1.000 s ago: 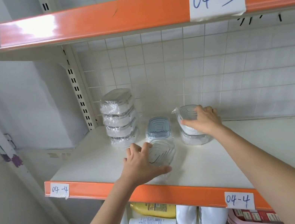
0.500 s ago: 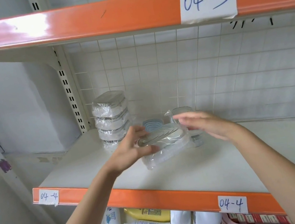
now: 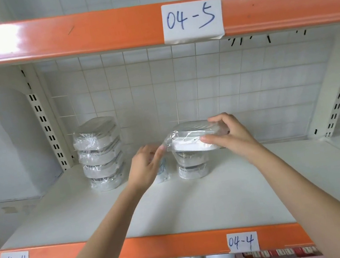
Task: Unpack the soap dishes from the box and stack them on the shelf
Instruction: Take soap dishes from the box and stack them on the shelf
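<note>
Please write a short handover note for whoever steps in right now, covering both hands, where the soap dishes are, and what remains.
Right hand: grips a wrapped dish over the short pile at mid-shelf; whether it already rests on the pile is unclear.
Left hand: beside that dish's left end at its plastic wrap; I cannot tell whether it grips anything. A blue dish sits partly hidden behind it.
Done: four wrapped dishes stand in a stack at the back left of shelf 04-4.
Left: settle and release the held dish, then stack the rest. The box is out of view, so the remaining count is unknown.
</note>
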`<state>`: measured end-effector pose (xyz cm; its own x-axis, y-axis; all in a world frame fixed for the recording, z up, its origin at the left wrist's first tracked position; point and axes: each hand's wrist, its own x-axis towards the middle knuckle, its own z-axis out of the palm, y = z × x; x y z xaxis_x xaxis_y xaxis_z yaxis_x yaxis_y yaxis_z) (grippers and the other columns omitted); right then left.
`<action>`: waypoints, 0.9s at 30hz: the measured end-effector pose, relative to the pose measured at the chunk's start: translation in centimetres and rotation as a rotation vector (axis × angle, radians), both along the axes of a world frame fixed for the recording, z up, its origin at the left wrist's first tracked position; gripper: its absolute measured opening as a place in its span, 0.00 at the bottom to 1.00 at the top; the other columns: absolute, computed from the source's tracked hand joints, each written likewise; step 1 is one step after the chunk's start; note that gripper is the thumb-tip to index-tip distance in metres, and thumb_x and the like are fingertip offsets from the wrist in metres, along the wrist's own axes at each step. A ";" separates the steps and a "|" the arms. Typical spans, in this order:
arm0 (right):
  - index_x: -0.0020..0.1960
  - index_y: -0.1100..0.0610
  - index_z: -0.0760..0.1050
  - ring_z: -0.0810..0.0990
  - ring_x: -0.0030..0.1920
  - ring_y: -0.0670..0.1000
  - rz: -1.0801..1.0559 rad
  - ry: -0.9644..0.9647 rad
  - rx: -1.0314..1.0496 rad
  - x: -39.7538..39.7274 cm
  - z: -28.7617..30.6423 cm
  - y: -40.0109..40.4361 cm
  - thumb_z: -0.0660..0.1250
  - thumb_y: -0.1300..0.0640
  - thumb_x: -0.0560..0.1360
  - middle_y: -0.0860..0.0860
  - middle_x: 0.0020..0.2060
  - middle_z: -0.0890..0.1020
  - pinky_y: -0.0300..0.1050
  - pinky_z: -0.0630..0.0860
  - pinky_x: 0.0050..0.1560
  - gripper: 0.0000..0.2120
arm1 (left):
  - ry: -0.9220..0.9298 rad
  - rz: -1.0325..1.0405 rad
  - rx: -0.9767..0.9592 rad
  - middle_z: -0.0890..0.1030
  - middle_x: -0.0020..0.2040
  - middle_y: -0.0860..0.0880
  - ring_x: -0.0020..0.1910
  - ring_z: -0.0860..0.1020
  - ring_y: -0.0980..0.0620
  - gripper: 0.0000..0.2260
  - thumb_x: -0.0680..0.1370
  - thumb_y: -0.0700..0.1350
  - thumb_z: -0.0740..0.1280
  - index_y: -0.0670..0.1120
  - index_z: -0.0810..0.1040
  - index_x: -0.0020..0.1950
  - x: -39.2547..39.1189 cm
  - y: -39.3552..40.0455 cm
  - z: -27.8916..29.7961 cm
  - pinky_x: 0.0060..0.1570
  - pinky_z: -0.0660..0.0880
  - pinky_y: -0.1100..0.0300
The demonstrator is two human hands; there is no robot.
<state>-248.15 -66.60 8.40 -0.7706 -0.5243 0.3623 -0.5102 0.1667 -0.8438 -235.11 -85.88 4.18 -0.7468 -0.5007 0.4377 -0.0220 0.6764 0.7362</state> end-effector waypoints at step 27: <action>0.69 0.54 0.65 0.64 0.67 0.53 -0.215 0.156 0.271 -0.2 -3.4 -4.5 0.68 0.44 0.72 0.55 0.61 0.68 0.42 0.63 0.62 0.29 | -0.222 0.073 -0.263 0.78 0.57 0.44 0.56 0.76 0.43 0.14 0.76 0.44 0.64 0.45 0.76 0.61 -2.9 -0.5 -0.3 0.52 0.72 0.56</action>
